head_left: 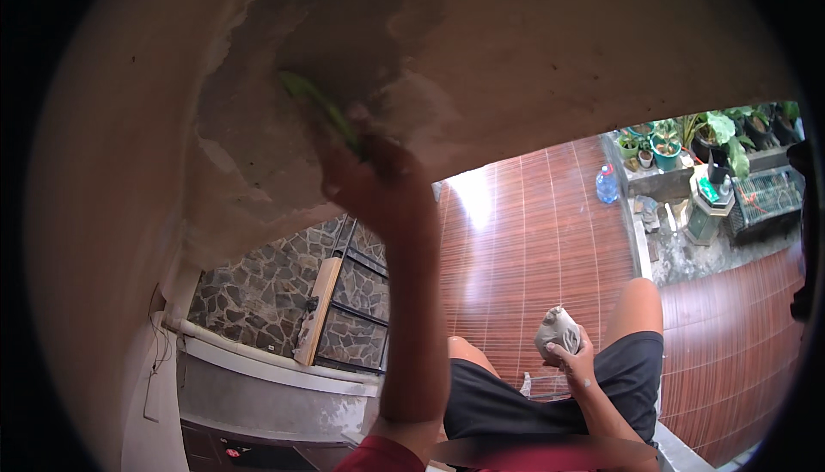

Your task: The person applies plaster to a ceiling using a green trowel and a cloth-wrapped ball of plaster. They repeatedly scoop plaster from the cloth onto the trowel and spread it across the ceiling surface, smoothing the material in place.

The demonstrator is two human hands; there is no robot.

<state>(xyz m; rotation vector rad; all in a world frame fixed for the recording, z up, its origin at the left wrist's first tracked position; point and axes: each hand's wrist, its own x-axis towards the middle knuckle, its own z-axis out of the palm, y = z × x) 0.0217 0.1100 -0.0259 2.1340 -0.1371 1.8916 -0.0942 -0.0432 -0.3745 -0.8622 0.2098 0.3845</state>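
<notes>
My left hand (369, 167) is raised against the pale overhead surface (516, 68), its fingers closed round a thin green putty spreader (320, 107). The spreader's edge lies at a darker grey patch (344, 21) with ragged borders; motion blurs both tool and fingers. Low down, in front of my dark shorts, my right hand (574, 358) grips a grey putty-like lump (557, 333). Whether the lump is bagged or bare I cannot tell. A pale smear marks that wrist.
A black metal ladder-like frame (357, 310) with a wooden board (318, 310) stands at the left over stone paving. Below me lies a reddish-brown tiled floor (524, 240). Potted plants (666, 150), a blue water bottle (607, 184) and a dark wire cage (767, 199) are at the right.
</notes>
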